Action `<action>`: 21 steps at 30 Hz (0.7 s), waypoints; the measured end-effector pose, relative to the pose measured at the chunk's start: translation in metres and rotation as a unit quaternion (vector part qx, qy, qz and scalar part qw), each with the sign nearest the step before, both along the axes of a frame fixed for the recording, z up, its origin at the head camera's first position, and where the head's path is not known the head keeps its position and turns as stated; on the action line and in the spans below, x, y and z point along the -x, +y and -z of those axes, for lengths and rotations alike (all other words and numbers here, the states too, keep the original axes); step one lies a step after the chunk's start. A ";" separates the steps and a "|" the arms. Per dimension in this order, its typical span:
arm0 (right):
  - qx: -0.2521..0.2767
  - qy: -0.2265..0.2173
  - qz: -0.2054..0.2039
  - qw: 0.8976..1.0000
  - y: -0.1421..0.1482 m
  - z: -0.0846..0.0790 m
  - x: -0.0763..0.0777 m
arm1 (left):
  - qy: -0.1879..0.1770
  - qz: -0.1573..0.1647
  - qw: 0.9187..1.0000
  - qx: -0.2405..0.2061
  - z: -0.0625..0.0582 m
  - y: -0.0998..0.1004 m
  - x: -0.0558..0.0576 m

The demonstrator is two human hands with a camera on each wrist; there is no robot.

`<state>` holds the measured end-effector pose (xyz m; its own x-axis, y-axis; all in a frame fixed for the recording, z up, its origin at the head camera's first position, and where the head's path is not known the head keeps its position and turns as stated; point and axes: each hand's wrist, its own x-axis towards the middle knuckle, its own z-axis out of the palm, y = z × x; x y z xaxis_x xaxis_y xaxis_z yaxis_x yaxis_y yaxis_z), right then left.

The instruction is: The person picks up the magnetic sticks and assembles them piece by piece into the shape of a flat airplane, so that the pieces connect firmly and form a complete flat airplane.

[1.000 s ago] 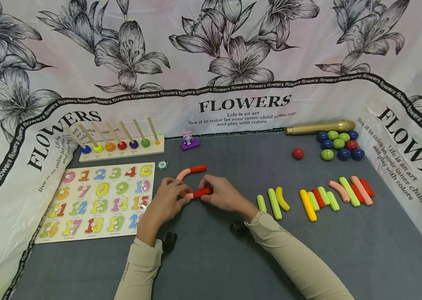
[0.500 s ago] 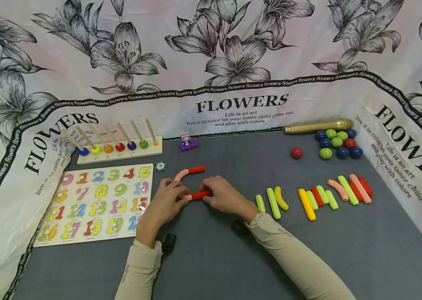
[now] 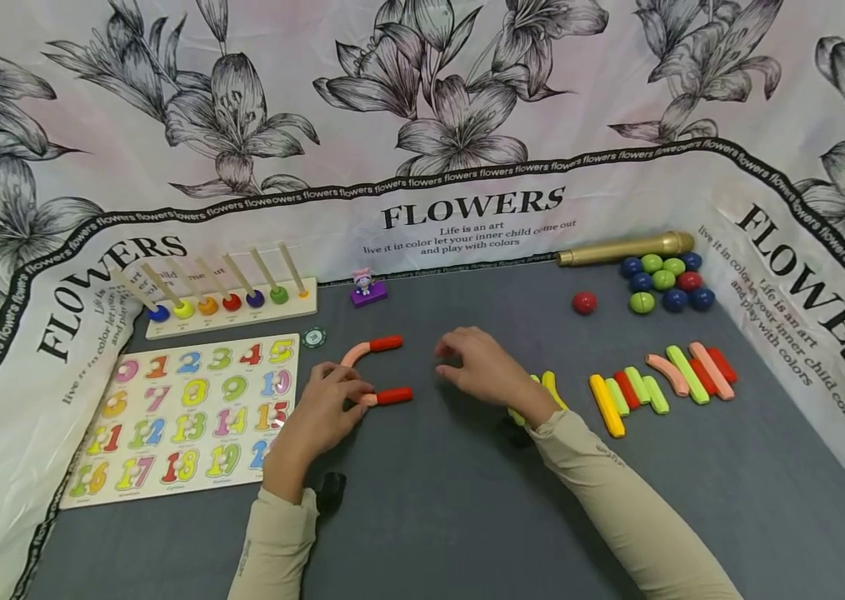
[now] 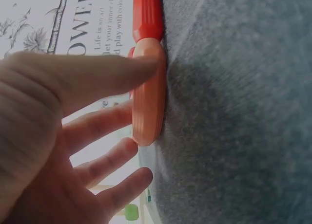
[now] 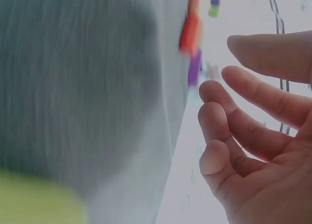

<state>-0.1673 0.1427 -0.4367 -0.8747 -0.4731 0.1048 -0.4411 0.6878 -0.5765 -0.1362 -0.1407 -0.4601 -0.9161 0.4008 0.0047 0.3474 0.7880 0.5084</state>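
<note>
My left hand (image 3: 323,407) pinches a peach-coloured piece (image 4: 148,107) between thumb and fingers, low over the grey table. A red straight piece (image 3: 395,396) is joined end to end with it, pointing right. Just behind lies a curved peach piece (image 3: 354,354) with another red piece (image 3: 387,342) at its end. The left fingers hide part of the peach pieces in the head view. My right hand (image 3: 484,363) hovers to the right of the red ends, fingers loosely bent, holding nothing. Under its wrist, yellow and green pieces (image 3: 552,387) are partly covered.
A number puzzle board (image 3: 190,417) lies at left, with a peg stacker (image 3: 235,315) behind it. A poker chip (image 3: 313,337) and purple figurine (image 3: 368,292) stand nearby. At right are several coloured sticks (image 3: 607,406), balls (image 3: 664,279) and a gold microphone (image 3: 625,247).
My right hand has let go of the lower red piece and moved right, toward the yellow and green pieces. My left hand keeps its pinch. The head view has shifted slightly.
</note>
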 end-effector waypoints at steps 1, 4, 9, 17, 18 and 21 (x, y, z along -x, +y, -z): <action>0.005 0.002 0.012 1.000 0.008 -0.002 0.002 | -0.002 -0.001 1.000 -0.004 0.000 0.000 0.000; 0.015 0.003 0.051 0.999 0.036 -0.006 0.008 | -0.007 -0.005 1.000 -0.017 -0.002 -0.001 0.002; 0.011 0.018 0.115 0.993 0.083 -0.014 0.021 | -0.005 -0.024 0.999 -0.038 -0.008 -0.001 0.016; -0.028 0.064 0.221 0.973 0.141 -0.016 0.031 | -0.027 -0.019 0.998 -0.060 -0.015 0.008 0.054; -0.038 0.060 0.230 0.971 0.145 -0.016 0.033 | -0.031 -0.018 0.998 -0.054 -0.015 0.009 0.058; -0.076 0.039 0.247 0.965 0.156 -0.016 0.037 | -0.052 -0.020 0.998 -0.037 -0.016 0.015 0.068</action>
<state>-0.2041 0.2985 -0.4206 -0.9898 -0.0147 0.1420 -0.0751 0.8996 -0.4302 -0.2045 -0.1253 -0.4442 -0.9283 0.3665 -0.0637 0.2588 0.7593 0.5970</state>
